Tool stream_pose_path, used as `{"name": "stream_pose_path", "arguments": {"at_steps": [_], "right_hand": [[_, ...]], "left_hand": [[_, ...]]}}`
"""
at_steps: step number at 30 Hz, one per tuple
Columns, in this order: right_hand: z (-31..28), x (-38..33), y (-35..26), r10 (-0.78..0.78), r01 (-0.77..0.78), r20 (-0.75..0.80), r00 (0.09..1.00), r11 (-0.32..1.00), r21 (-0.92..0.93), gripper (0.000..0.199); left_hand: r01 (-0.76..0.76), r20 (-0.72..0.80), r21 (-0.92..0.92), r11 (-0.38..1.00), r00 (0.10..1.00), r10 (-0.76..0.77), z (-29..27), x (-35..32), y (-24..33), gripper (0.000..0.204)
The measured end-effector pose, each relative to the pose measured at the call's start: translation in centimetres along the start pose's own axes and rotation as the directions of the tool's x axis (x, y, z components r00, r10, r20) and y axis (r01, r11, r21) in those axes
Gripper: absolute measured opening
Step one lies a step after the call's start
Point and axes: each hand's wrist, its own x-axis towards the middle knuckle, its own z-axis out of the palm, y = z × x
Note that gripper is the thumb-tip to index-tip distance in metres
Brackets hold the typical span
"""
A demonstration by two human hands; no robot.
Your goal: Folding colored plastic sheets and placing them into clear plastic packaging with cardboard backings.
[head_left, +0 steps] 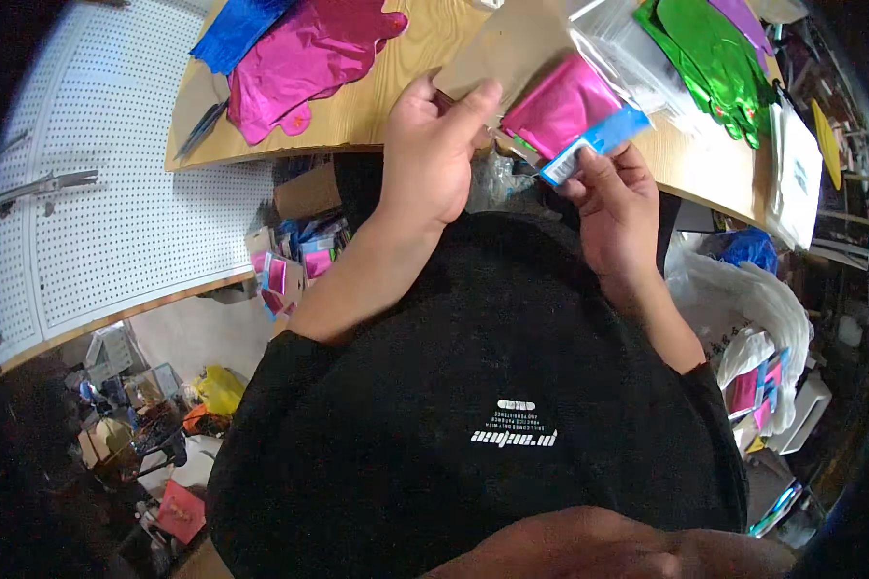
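Observation:
My left hand (434, 145) is closed, thumb against fingers, at the edge of a clear plastic bag (500, 60) above the table's front edge. My right hand (616, 198) pinches a blue card (603, 140) with a white printed patch. A folded pink foil piece (565, 104) lies against this card, between my hands. Whether the foil and card are inside the clear bag, I cannot tell for sure. To the left, a flat pink foil balloon (299, 63) rests on the wooden table (671, 164).
Blue foil (241, 31) and dark scissors (203, 130) lie at the table's left. Clear bags (637, 68) and green foil balloons (705, 63) are at the right. Finished-looking pink packets (285, 280) sit below left; a white plastic bag (768, 309) hangs below right. A white pegboard (135, 193) stands left.

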Motion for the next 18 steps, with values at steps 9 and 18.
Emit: {"name": "stream_pose_path", "arguments": {"at_steps": [9, 18], "right_hand": [[-0.9, -0.4, -0.6, 0.031, -0.032, -0.005, 0.999, 0.993, -0.114, 0.006], [-1.2, -1.0, -0.7, 0.020, -0.002, 0.051, 0.998, 0.945, -0.327, 0.010]], "left_hand": [[-0.071, -0.017, 0.174, 0.982, 0.997, 0.075, -1.2, -1.2, 0.7, 0.031], [-0.034, 0.187, 0.507, 0.862, 0.980, -0.071, -3.2, 4.3, 4.5, 0.027]]}}
